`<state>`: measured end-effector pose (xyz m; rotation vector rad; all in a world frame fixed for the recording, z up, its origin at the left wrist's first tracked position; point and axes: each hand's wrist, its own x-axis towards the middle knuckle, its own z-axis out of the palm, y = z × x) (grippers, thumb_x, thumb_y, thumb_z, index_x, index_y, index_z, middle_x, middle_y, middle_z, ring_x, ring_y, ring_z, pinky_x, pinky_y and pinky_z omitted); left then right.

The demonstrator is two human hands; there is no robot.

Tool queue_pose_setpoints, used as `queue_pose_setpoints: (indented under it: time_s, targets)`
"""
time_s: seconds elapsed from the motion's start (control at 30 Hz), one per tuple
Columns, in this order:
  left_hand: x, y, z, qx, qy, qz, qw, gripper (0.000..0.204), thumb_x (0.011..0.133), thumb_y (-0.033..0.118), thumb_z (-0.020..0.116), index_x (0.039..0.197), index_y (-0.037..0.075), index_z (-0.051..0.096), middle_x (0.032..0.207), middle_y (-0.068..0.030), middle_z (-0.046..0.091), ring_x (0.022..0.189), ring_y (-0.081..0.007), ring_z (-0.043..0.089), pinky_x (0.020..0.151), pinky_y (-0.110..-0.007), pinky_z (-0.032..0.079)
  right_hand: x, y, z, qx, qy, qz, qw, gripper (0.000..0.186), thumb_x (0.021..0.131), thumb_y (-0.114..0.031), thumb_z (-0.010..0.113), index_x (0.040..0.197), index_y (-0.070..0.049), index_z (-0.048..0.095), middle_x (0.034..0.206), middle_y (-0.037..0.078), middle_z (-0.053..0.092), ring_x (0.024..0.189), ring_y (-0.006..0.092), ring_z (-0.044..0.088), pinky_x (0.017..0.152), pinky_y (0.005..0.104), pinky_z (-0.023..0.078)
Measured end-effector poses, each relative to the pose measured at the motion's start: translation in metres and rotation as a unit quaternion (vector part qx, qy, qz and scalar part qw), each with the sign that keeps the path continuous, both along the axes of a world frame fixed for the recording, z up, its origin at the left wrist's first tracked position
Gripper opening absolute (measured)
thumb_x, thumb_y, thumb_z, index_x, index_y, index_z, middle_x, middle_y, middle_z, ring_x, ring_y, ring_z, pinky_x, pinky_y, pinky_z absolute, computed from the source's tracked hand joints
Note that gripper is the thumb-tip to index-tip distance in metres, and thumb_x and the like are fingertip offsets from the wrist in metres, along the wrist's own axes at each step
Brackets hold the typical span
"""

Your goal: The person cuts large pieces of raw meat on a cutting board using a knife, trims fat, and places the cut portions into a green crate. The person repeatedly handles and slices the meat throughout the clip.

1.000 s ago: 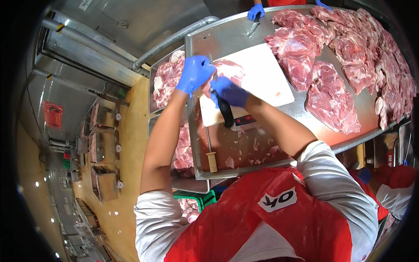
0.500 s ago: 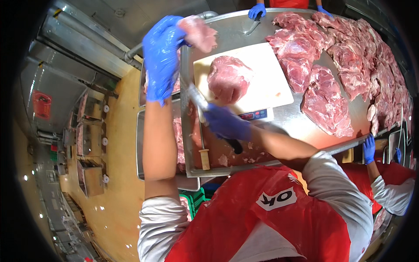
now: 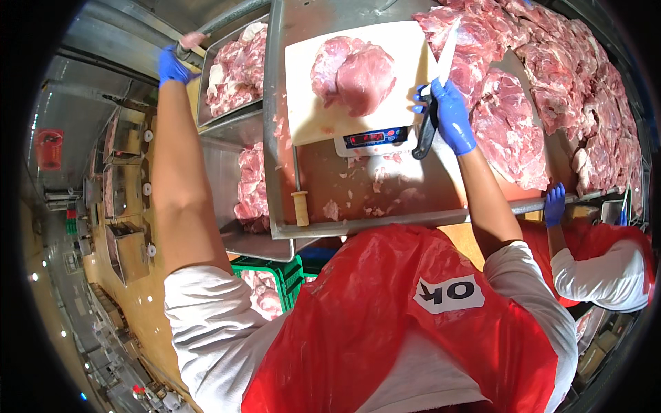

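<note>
My left hand (image 3: 175, 67), in a blue glove, is stretched far out at the left, beside a metal tray (image 3: 204, 103) of meat. A small pink piece of meat (image 3: 193, 40) shows just past its fingers; blur hides whether they touch it. My right hand (image 3: 451, 115), also gloved, is closed around the black handle of a knife (image 3: 428, 124), blade pointing up and away. Left of it, two rounded lumps of raw meat (image 3: 366, 79) lie side by side on a white cutting board (image 3: 303, 103). A scale (image 3: 372, 140) with a lit red display shows at the board's near edge.
Large slabs of raw meat (image 3: 509, 138) cover the right of the metal table (image 3: 385, 224). A wooden-handled tool (image 3: 300, 208) lies at its near left corner. Below stands a green crate (image 3: 286, 279) with meat. A co-worker's gloved hand (image 3: 555, 205) rests by the right edge.
My left hand has swung left, away from the board, with the meat piece near it. My right hand has moved right and up with the knife. A second lump now shows on the board.
</note>
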<state>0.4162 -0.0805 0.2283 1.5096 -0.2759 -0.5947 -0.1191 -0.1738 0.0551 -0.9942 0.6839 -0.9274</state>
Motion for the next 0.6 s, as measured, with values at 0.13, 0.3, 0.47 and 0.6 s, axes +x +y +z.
queue_pose_setpoints:
  time_s: [0.13, 0.3, 0.47, 0.6]
  targets:
    - [-0.051, 0.000, -0.060, 0.037, -0.004, -0.060, 0.998, 0.077, 0.082, 0.041, 0.065, 0.141, 0.004, 0.033, 0.141, -0.0235, 0.031, 0.123, -0.0414, 0.044, 0.088, -0.059, 0.046, -0.010, 0.001, -0.003, 0.032, 0.004, -0.001, 0.999, 0.025, 0.103, -0.025, 0.044, 0.107, -0.002, 0.051, 0.096, 0.012, 0.061, 0.086, 0.0212, 0.064, 0.074, 0.0360, 0.058]
    - [-0.135, 0.005, -0.092, 0.086, -0.124, -0.186, 0.971, 0.062, 0.088, 0.044, 0.061, 0.137, 0.010, 0.045, 0.123, -0.0081, 0.053, 0.106, -0.0225, 0.054, 0.082, -0.040, 0.049, -0.019, -0.009, -0.001, 0.033, 0.017, 0.002, 0.999, 0.025, 0.103, -0.025, 0.043, 0.106, -0.002, 0.052, 0.100, 0.012, 0.060, 0.089, 0.0217, 0.062, 0.078, 0.0379, 0.058]
    - [-0.175, -0.012, -0.113, 0.131, -0.127, -0.275, 0.944, 0.070, 0.089, 0.047, 0.061, 0.141, 0.006, 0.039, 0.130, -0.0111, 0.052, 0.116, -0.0237, 0.051, 0.091, -0.042, 0.046, 0.000, 0.006, 0.006, 0.107, -0.008, 0.061, 0.992, 0.042, 0.099, -0.032, 0.052, 0.123, 0.002, 0.051, 0.108, 0.015, 0.062, 0.098, 0.0269, 0.064, 0.086, 0.0424, 0.056]
    - [-0.192, -0.029, -0.155, 0.114, -0.154, -0.343, 0.920, 0.068, 0.091, 0.045, 0.059, 0.140, 0.001, 0.043, 0.135, -0.0133, 0.052, 0.122, -0.0238, 0.050, 0.101, -0.038, 0.040, 0.013, 0.014, 0.007, 0.125, -0.031, 0.056, 0.990, 0.030, 0.098, -0.028, 0.054, 0.114, -0.003, 0.057, 0.084, 0.003, 0.059, 0.074, 0.0158, 0.060, 0.072, 0.0324, 0.054]
